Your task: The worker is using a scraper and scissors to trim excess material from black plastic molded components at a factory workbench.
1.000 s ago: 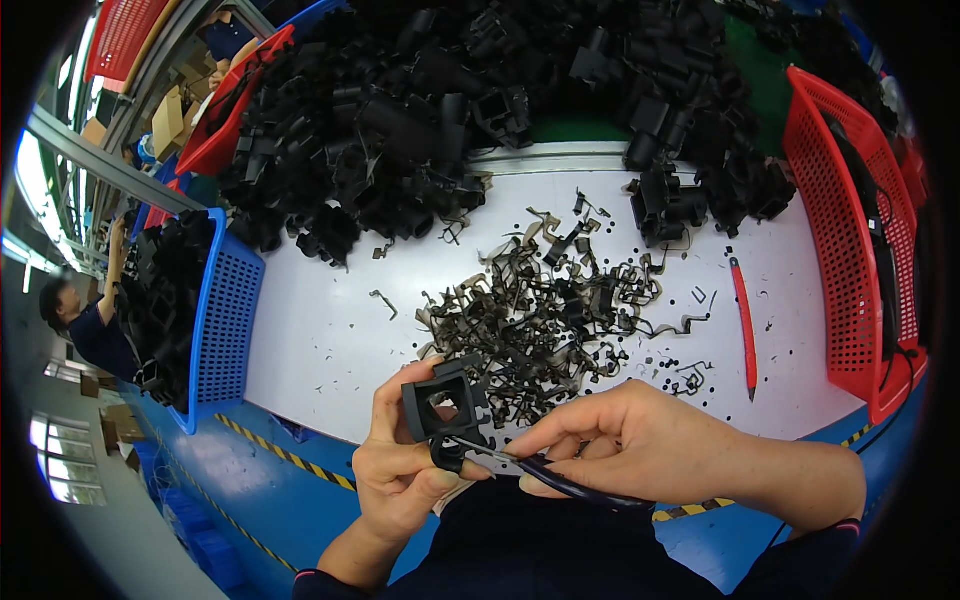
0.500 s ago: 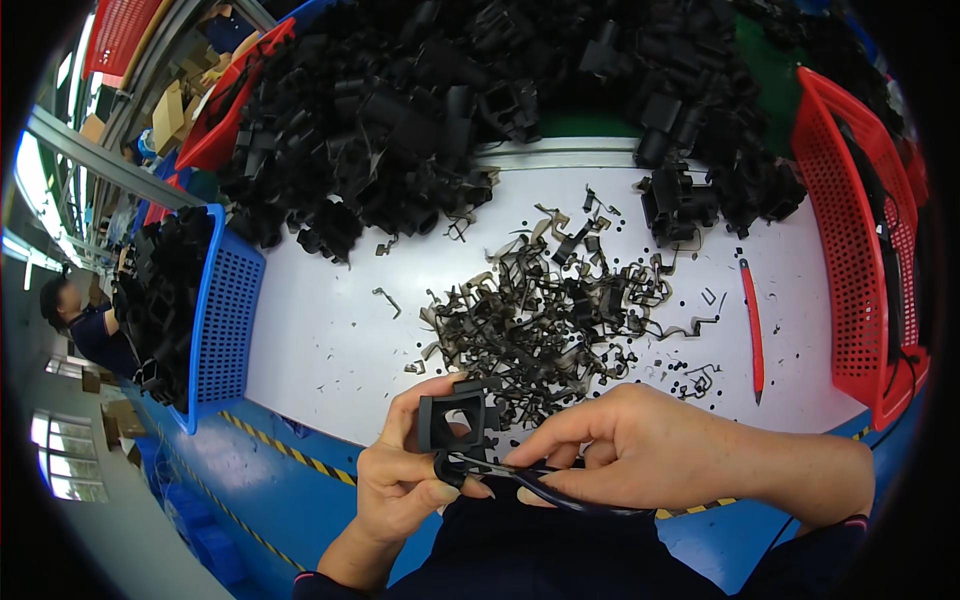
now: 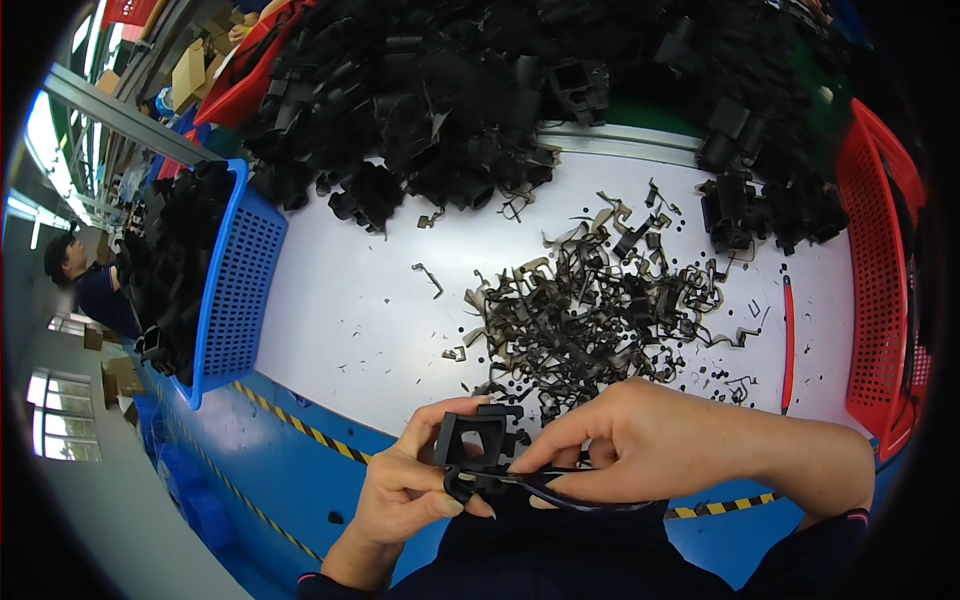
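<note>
My left hand (image 3: 400, 490) grips a black plastic part (image 3: 446, 440) with a square frame and a rounded lower end, held low in front of my body. In my right hand (image 3: 645, 445) is a pair of nippers (image 3: 590, 502) with dark handles. Their slim metal tip meets the part's lower right side, near my left fingers. The fingers of my right hand are closed round the handles and partly hide them. Just beyond both hands, a heap of thin black plastic scraps (image 3: 600, 320) lies on the white tabletop (image 3: 340, 330).
A large pile of black plastic parts (image 3: 420, 110) covers the table's far side. At left stands a blue basket (image 3: 245, 290) of black parts; at right, a red basket (image 3: 868, 340). A red pen-like tool (image 3: 789, 340) lies right of the scraps. Another person (image 3: 100, 290) is far left.
The view has shifted, so the table and baskets sit differently in the picture. The nippers' tip is still at the part's lower side, and both hands keep their holds.
</note>
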